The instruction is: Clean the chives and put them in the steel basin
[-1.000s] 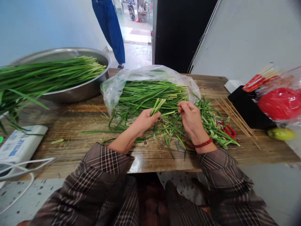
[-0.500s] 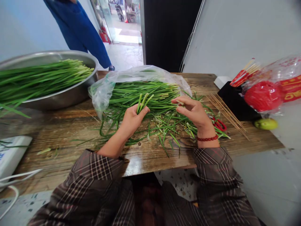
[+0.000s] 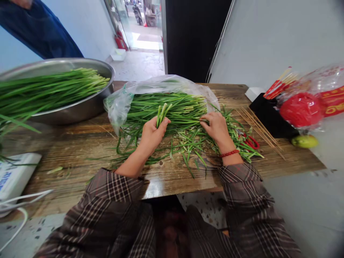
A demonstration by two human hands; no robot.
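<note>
Stalks [image 3: 162,111] are gripped in left hand [image 3: 152,135], frame centre, right hand [image 3: 216,127] is held at pile [image 3: 169,102] ends, right of centre, grip can't be told; stalks could be dropped into scraps [image 3: 189,141] if left fingers are loosened.

Basin [image 3: 88,109] left of stalks [image 3: 185,107] in bag [image 3: 118,107], box [image 3: 271,116] to the right

We're on just the one head cam, aimed forward and down at the table [image 3: 185,182], pretty close up: our hands [image 3: 152,134] land near centre, sleeves [image 3: 113,204] around four and eight, doorway [image 3: 143,43] toward eleven o'clock.
</note>
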